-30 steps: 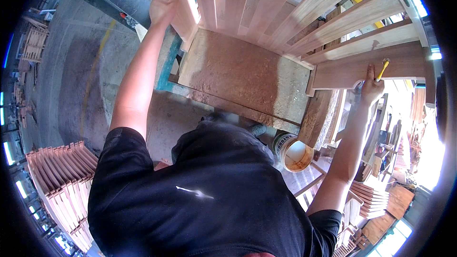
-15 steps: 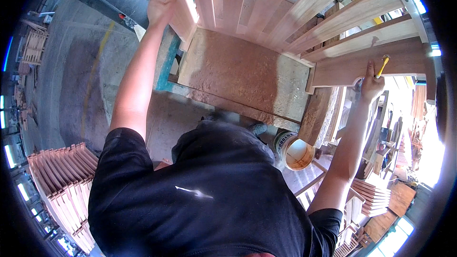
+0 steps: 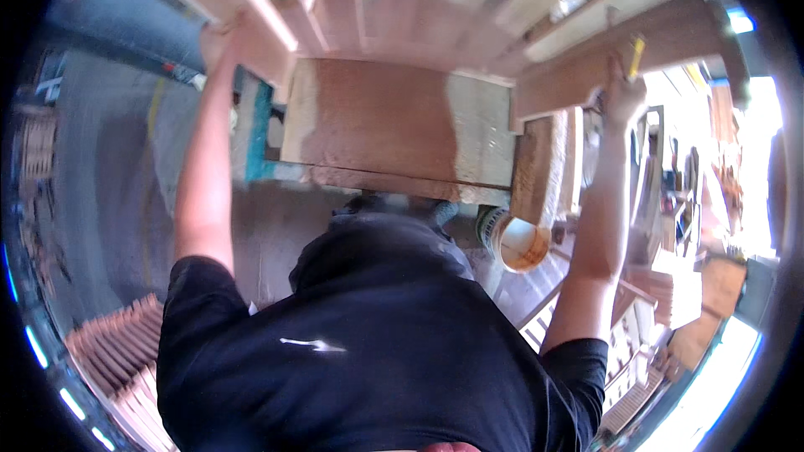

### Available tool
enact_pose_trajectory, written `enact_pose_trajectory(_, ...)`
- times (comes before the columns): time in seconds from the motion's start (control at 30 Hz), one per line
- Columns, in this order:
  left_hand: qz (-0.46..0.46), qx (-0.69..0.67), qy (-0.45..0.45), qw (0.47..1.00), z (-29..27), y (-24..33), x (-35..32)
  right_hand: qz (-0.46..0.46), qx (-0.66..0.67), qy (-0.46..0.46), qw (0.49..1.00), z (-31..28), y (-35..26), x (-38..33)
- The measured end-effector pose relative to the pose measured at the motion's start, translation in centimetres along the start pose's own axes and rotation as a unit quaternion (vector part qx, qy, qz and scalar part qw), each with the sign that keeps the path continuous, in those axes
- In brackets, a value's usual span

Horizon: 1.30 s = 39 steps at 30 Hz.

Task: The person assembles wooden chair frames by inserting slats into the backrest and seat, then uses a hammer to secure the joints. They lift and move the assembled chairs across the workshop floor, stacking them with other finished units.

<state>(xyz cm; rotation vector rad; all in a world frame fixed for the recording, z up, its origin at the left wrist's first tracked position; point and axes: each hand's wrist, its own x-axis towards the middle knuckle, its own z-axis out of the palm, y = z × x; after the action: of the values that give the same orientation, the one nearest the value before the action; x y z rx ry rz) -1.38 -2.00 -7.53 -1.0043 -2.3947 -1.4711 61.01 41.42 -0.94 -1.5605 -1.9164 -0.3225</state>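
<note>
A large frame of pale wood with several slats stands tilted over the far part of the low work surface. My left hand is closed on the edge of its left side board. At the right, my right hand is closed at the lower edge of the other side board. A slim yellow-handled tool sticks up out of that hand; its working end is hidden. Motion blurs the frame and both hands.
An open bucket with a whitish inside stands by the work surface's near right corner. Stacked slatted wooden pieces lie at the lower left, more wooden parts at the right. A blue-grey beam runs along the far left.
The whole view has shifted a little. The frame's left side and my left hand have come left and nearer to me. Both hands keep their hold, and the yellow-handled tool stays in my right.
</note>
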Motion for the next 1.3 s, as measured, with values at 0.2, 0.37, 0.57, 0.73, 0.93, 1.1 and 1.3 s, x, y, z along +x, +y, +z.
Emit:
enact_pose_trajectory(0.2,-0.075,0.014,0.004,0.997,0.4,3.5,-1.0,0.017,0.14,-0.048,0.989,-3.2,-2.8,-1.8)
enact_pose_trajectory(0.37,-0.074,-0.068,0.005,0.995,0.8,3.3,-0.6,-0.018,0.245,-0.003,0.969,-3.5,-3.7,-2.2)
enact_pose_trajectory(0.57,-0.078,-0.128,-0.009,0.989,0.1,1.7,-0.4,0.004,0.165,-0.025,0.986,-3.0,-3.3,-1.9)
enact_pose_trajectory(0.73,-0.027,0.008,-0.004,1.0,0.4,3.3,-1.0,0.018,0.146,-0.036,0.988,-3.1,-2.8,-2.2)
enact_pose_trajectory(0.93,-0.102,0.081,0.021,0.991,0.8,3.6,-1.0,0.013,0.201,-0.021,0.979,-2.4,-2.4,-1.5)
enact_pose_trajectory(1.1,-0.168,0.061,0.016,0.984,0.3,6.8,-2.1,0.08,0.214,-0.053,0.972,-2.8,-3.3,-1.8)
enact_pose_trajectory(1.3,-0.134,0.06,0.008,0.989,0.6,7.1,-2.2,0.098,0.263,-0.088,0.956,-2.7,-2.6,-1.2)
